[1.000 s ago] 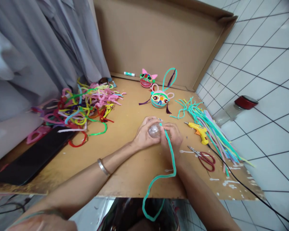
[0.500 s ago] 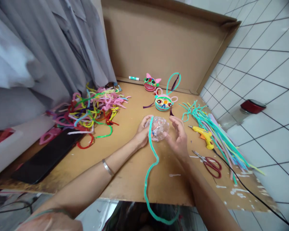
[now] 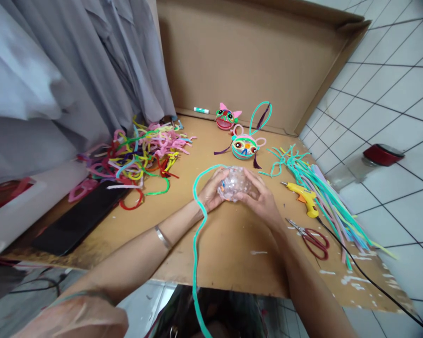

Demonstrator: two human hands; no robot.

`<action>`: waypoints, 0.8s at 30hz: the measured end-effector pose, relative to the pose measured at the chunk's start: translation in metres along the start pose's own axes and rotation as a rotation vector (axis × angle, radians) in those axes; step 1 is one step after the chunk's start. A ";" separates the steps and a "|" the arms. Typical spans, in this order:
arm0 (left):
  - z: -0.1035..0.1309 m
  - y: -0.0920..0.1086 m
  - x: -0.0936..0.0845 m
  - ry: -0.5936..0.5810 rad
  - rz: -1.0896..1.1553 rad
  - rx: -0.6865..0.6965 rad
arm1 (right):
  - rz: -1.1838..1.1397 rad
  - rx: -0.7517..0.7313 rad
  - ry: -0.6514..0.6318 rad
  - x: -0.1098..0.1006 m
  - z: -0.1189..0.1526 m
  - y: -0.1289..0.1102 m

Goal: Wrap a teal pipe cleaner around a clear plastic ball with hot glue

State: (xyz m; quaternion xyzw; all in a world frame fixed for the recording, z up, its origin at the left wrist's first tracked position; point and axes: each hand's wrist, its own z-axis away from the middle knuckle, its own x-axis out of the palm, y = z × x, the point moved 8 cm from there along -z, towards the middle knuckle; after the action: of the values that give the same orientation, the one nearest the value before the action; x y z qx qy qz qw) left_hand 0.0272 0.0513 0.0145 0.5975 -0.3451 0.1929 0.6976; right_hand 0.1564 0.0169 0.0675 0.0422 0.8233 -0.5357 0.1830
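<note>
Between my two hands, over the middle of the table, is a clear, bumpy plastic ball (image 3: 235, 184) with small coloured spots. My left hand (image 3: 213, 191) is closed around its left side. On its right side my right hand (image 3: 260, 195) grips it, thumb in front and fingers behind. A long teal pipe cleaner (image 3: 196, 234) runs from the top of the ball, over my left wrist, and hangs past the table's front edge. Behind the ball stands a decorated round animal head (image 3: 245, 146) with pink ear loops, a teal loop and dark tassels.
A second, red-mouthed head (image 3: 226, 117) and a glue stick (image 3: 201, 111) are at the back. Tangled pipe cleaners (image 3: 148, 152) and a black slab (image 3: 77, 220) lie left. Right are a yellow glue gun (image 3: 306, 197), scissors (image 3: 313, 239), straight pipe cleaners (image 3: 324, 197) and a lidded jar (image 3: 359, 170).
My right hand has closed onto the ball's right side, where its fingers were apart before. The ball has turned, and the teal pipe cleaner has swung left over my left wrist.
</note>
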 end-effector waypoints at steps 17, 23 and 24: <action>0.004 0.002 0.000 0.028 -0.035 0.066 | -0.022 0.004 -0.005 -0.003 -0.002 0.004; 0.004 0.000 0.001 0.020 -0.058 0.037 | -0.019 -0.003 -0.007 -0.004 -0.003 0.006; 0.004 -0.002 0.001 0.019 -0.043 0.013 | -0.017 0.001 -0.006 -0.004 -0.003 0.006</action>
State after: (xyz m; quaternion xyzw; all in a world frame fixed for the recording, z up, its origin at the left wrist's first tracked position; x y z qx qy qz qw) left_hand 0.0281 0.0466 0.0142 0.6074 -0.3244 0.1857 0.7010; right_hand 0.1609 0.0229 0.0654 0.0339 0.8227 -0.5379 0.1808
